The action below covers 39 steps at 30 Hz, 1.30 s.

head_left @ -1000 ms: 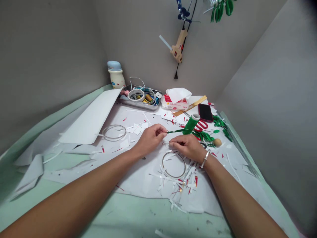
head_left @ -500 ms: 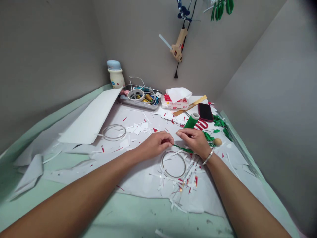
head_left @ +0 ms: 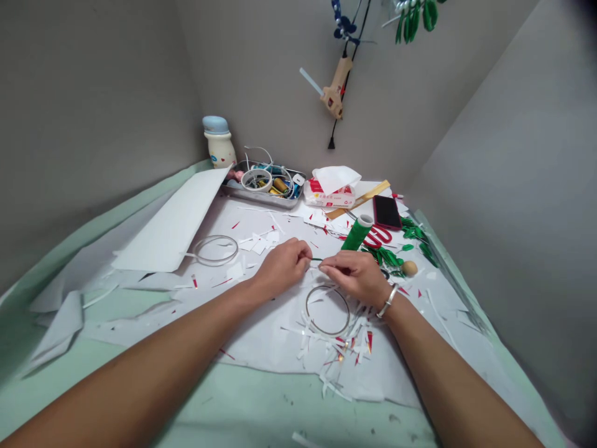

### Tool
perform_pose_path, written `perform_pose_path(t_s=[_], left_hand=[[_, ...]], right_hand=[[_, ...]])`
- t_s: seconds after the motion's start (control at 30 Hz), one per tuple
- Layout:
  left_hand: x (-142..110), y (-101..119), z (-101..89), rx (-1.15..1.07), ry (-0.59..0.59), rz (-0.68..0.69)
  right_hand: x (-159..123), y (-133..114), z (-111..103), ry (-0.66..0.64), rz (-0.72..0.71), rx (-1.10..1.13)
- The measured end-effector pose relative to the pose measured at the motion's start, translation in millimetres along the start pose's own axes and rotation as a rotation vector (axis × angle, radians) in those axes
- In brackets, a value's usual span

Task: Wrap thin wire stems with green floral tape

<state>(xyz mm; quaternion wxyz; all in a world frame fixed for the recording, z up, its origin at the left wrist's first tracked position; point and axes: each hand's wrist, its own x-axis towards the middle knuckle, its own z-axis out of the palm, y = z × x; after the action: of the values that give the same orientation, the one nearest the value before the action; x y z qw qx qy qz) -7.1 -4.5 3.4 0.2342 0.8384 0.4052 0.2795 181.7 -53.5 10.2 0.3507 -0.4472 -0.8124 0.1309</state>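
Note:
My left hand [head_left: 286,264] pinches one end of a thin green stem [head_left: 316,259], with its fingers curled closed. Facing it from the right, my right hand [head_left: 357,277] has thumb and fingers pressed together at the stem's other end. Only a short piece shows between the fingertips. A spool of green thread [head_left: 357,233] leans just behind my right hand. Green leaves [head_left: 385,256] lie beyond that hand, beside a small wooden ball [head_left: 409,268]. Below both hands a wire ring [head_left: 328,333] rests on the white paper.
White and red scraps [head_left: 354,339] litter the paper. Farther back are a metal tray [head_left: 265,198] of spools, a tissue pack [head_left: 329,196], a phone [head_left: 387,212] and red-handled scissors [head_left: 379,236]. A glue gun [head_left: 336,90] hangs on the wall. Coiled wire [head_left: 215,250] lies left.
Both hands have shifted left, and my right fingertips have come down level with the left ones. Less of the green stem shows between them; more of the leaves behind is visible.

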Motion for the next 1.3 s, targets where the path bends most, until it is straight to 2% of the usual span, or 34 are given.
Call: perform_pose_path(t_s=[0.17, 0.27, 0.33, 0.43, 0.53, 0.6, 0.7, 0.83, 0.97, 1.03, 1.17, 1.3], left_hand=[[-5.4, 10.6, -0.4, -0.105, -0.195, 0.165], [-5.7, 15.6, -2.5, -0.304, -0.225, 0.136], [-4.6, 16.0, -3.3, -0.429, -0.200, 0.063], [-1.9, 12.3, -3.0, -0.508, -0.108, -0.038], [0.8, 6.5, -2.3, -0.422, 0.012, -0.095], [1.9, 2.8, -2.0, -0.280, 0.074, -0.105], [1.6, -1.1, -0.8, -0.074, 0.087, -0.064], [-1.7, 0.2, 1.0, 0.024, -0.028, 0.017], [-4.8, 9.9, -0.3, -0.109, -0.185, 0.116], [-5.3, 14.9, -1.9, -0.250, -0.227, 0.105], [-3.1, 17.1, -3.3, -0.498, -0.183, -0.025], [1.1, 9.5, -2.0, -0.525, -0.047, -0.105]], right_hand=[[0.4, 13.9, -4.7, 0.143, 0.149, 0.094], [-0.2, 24.6, -5.1, 0.155, 0.243, 0.102], [-0.8, 27.4, -4.0, 0.094, 0.255, 0.087], [-1.4, 22.8, -0.4, -0.027, 0.200, 0.052], [-1.0, 11.8, 3.6, -0.145, 0.103, 0.031], [-0.6, 4.4, 5.1, -0.165, 0.036, 0.029], [-0.2, -3.0, 4.3, -0.090, -0.022, 0.009], [0.1, -0.1, -0.3, 0.045, 0.002, -0.005], [0.0, 17.0, -3.5, 0.171, 0.145, 0.071], [-0.4, 25.0, -3.9, 0.193, 0.212, 0.083], [-1.4, 27.8, -1.3, 0.055, 0.227, 0.087], [-1.6, 16.7, 4.4, -0.133, 0.134, 0.056]])
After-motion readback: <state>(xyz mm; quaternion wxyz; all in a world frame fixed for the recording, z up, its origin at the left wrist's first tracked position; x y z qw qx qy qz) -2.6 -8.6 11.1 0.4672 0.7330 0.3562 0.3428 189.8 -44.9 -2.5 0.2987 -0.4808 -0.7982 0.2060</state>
